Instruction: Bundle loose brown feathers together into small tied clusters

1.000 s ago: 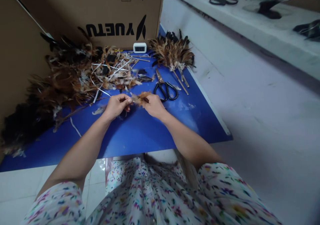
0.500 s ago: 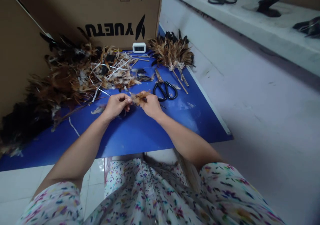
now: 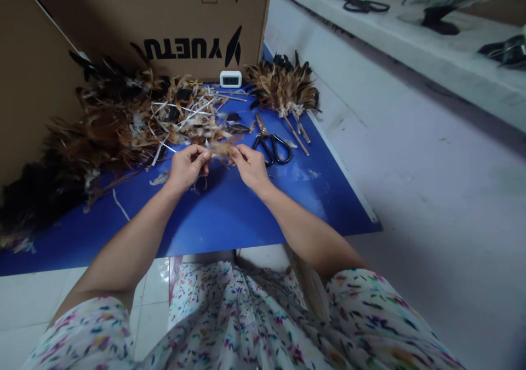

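Observation:
A small tuft of brown feathers [image 3: 222, 149] is held between my two hands, above the blue table [image 3: 197, 233]. My left hand [image 3: 191, 164] pinches its left end, thumb against the fingers. At the right end, my right hand [image 3: 250, 166] grips the tuft with its fingertips. Black-handled scissors [image 3: 272, 145] lie just beyond my right hand, blades pointing away. A big heap of loose brown and black feathers [image 3: 110, 123], with white strips on it, spreads to the left and beyond my left hand.
Bundled feathers on sticks [image 3: 283, 87] lie at the back right, near a small white digital clock [image 3: 230, 79]. A large cardboard box [image 3: 164, 8] stands behind. Along the right wall, a ledge [image 3: 394, 35] holds another pair of scissors [image 3: 361, 4].
My hands have moved slightly up and a little apart, and more of the feather tuft shows between them. The camera view has shifted slightly.

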The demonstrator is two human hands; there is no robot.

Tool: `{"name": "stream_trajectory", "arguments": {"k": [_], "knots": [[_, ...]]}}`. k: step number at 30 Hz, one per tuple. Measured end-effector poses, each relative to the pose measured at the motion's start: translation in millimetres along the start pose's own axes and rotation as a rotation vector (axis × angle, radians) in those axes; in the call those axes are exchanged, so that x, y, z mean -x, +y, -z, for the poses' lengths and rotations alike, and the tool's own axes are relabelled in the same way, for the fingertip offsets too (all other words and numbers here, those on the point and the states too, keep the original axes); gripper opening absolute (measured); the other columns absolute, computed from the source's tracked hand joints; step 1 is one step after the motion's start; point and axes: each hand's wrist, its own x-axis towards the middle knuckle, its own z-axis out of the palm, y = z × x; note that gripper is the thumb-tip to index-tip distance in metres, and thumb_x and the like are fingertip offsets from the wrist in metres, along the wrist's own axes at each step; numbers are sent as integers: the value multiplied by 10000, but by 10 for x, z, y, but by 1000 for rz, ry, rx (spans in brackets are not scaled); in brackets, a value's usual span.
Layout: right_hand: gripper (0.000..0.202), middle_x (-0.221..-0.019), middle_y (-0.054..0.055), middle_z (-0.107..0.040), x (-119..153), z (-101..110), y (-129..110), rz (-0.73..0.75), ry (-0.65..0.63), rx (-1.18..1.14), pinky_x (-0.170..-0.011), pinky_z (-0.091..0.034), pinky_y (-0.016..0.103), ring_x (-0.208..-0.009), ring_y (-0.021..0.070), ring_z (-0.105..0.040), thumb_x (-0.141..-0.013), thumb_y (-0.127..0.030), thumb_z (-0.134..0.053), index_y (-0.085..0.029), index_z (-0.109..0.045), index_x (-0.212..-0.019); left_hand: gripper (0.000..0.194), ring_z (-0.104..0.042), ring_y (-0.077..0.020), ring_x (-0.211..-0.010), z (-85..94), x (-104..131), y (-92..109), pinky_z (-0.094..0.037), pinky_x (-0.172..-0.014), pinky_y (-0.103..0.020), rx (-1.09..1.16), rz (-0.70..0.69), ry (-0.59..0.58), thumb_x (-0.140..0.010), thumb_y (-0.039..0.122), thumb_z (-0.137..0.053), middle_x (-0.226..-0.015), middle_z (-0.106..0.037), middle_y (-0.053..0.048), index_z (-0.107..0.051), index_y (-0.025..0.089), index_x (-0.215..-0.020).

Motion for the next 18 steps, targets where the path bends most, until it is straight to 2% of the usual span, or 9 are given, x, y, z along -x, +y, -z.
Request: {"name": "stream_trajectory", "arguments": {"k": [2,5,8,10,12,14,16,18], "knots": [[220,-863,47,-687,-12,27,14,67,34,181,-816,-479,313,-825,168,-615,-959,-257,-494,-172,-687,-893,267,-513,-89,-362,3,-23,-23,-426,-385,-191,81,9,46,-748,383,-753,-485,-590,13,-627,163,-666],[193,-1080,113,-687,3,30,38,138,-38,450,-976,-447,403,-1047,245,-588,-915,-186,-563,-158,-723,-1020,301,-499,-76,-372,6,-52,-39,-437,-372,-198,200,44,105,-712,396,-790,-564,-619,6,-611,162,-648],[239,-1241,125,-645,39,0,73,162,-146,580,-994,-439,474,-1187,305,-520,-906,-216,-596,-191,-731,-1101,305,-485,-64,-381,9,-68,-34,-427,-357,-188,267,97,133,-703,376,-804,-590,-617,8,-598,160,-635],[234,-1242,121,-644,53,-6,92,177,-163,588,-980,-446,483,-1194,303,-515,-909,-215,-591,-203,-737,-1091,306,-481,-61,-385,10,-71,-34,-422,-353,-183,305,121,146,-699,364,-807,-596,-617,6,-591,158,-634],[220,-1163,113,-670,53,15,85,217,-105,537,-980,-452,458,-1139,270,-546,-914,-193,-572,-193,-740,-1055,304,-483,-60,-388,6,-69,-43,-419,-353,-179,336,144,156,-694,355,-811,-605,-622,4,-589,155,-640],[221,-1076,96,-691,43,57,28,276,20,449,-979,-459,425,-1069,236,-579,-918,-168,-544,-189,-732,-1031,302,-481,-56,-389,-4,-63,-58,-411,-353,-173,346,172,155,-693,351,-811,-611,-626,3,-589,152,-643],[226,-1030,76,-701,25,95,-97,343,149,367,-966,-467,409,-1021,219,-599,-926,-168,-514,-204,-721,-1010,305,-476,-54,-387,-17,-53,-79,-406,-356,-172,340,197,138,-694,355,-808,-605,-628,1,-588,150,-642],[228,-1006,67,-707,-14,98,-286,418,178,327,-945,-474,394,-994,211,-611,-939,-189,-494,-206,-715,-992,294,-480,-62,-386,-33,-44,-107,-413,-367,-179,327,201,102,-701,361,-799,-574,-618,5,-597,152,-655]]}}
